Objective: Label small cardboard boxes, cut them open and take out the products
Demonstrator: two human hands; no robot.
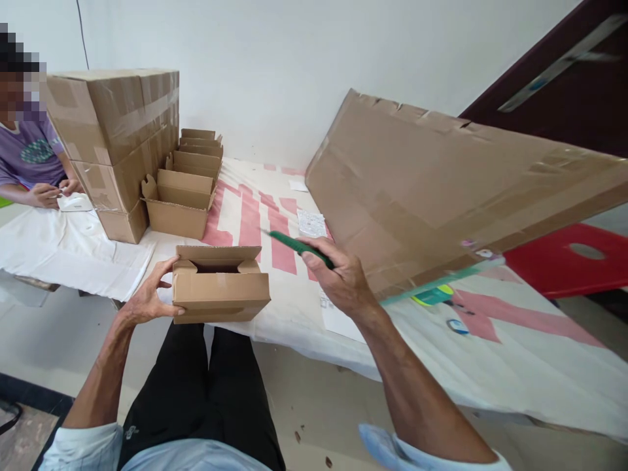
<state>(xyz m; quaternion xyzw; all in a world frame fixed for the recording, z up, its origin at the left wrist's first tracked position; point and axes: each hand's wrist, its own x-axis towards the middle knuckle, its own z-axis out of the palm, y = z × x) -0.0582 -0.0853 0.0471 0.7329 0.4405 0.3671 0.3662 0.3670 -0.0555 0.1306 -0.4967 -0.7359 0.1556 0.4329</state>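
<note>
A small brown cardboard box [220, 291] sits at the table's front edge, its flaps partly raised around a dark gap. My left hand [151, 293] grips the box's left end, thumb low on the front and fingers at the back corner. In my right hand [341, 275] is a green utility knife [297, 244], held above the table to the right of the box. Its tip points left and away from me; the blade is too blurred to make out well.
Taped cartons [118, 124] are stacked at the left, beside a row of open boxes [181, 196]. A large cardboard sheet [441, 190] leans across the right. Tape rolls [457, 326] lie below it, near a red stool [564, 261]. A co-worker [32, 154] sits far left.
</note>
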